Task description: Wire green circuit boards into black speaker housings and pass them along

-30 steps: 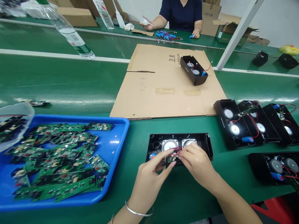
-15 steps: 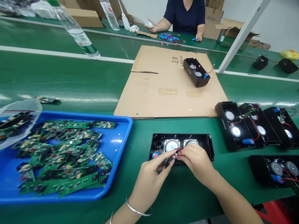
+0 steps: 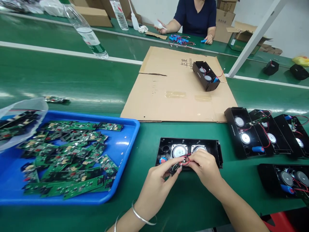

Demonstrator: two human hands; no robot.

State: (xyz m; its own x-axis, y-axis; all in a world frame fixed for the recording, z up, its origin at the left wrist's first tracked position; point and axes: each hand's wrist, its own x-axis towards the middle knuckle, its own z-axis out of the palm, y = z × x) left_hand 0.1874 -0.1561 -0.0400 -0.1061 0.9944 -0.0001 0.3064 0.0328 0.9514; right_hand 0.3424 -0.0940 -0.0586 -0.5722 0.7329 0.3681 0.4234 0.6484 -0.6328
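My left hand [image 3: 155, 182] pinches a small circuit board [image 3: 174, 168] between thumb and fingers. Close against it, my right hand [image 3: 205, 169] is closed on thin red and black wires [image 3: 185, 160] at the board's end. Both hands are over the front edge of a black speaker housing [image 3: 218, 156] lying open on the green table. Inside it are two round speakers, the left speaker [image 3: 179, 150] in plain sight and the right one partly covered by my fingers. A blue battery [image 3: 163, 160] sits at its left end. My fingers hide the wire tips.
On the left, a blue tray [image 3: 131, 129] carries many green circuit boards [image 3: 79, 161] and a plastic bag [image 3: 36, 106]. Several more black housings [image 3: 243, 151] stand at the right. A cardboard sheet [image 3: 154, 106] bears another housing [image 3: 207, 83]. Across the table sits a person [image 3: 195, 19] near blue batteries [image 3: 178, 39].
The whole view has shifted slightly, so things appear a little further right. My hands keep their hold on the circuit board and wires, with barely any movement between them.
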